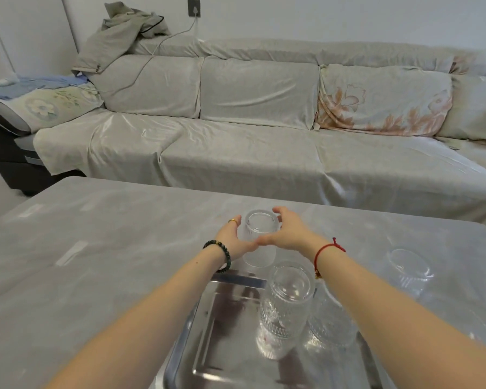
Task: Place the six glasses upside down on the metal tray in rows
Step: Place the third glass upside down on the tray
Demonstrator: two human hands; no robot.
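Both hands out past the far edge of the metal tray (197, 357), one on each side of a clear glass (260, 242); left hand (233, 240) on the glass's left side, right hand (289, 234) on its right side, thumbs almost meeting in front of it; fingers curled round the glass, so holding it between both palms, not wide open. Glass with its thick bottom up and its mouth down, long way up and down, maybe leaning a little toward the far side; hard to tell if resting on the table (96, 248) or lifted just off it. Glass just beyond the tray's far edge, so the way to go is back toward the body and down onto the tray; both hands about as near as each other. On the tray, two glasses already upside down: a tall patterned one (286, 304) near the middle, and another (331, 324) just to its right, partly hidden by the right arm. Off the tray to its right, one more glass (407, 268) on the table, well apart from the hands. Bare room on the tray's left part, probably the spot for this glass.
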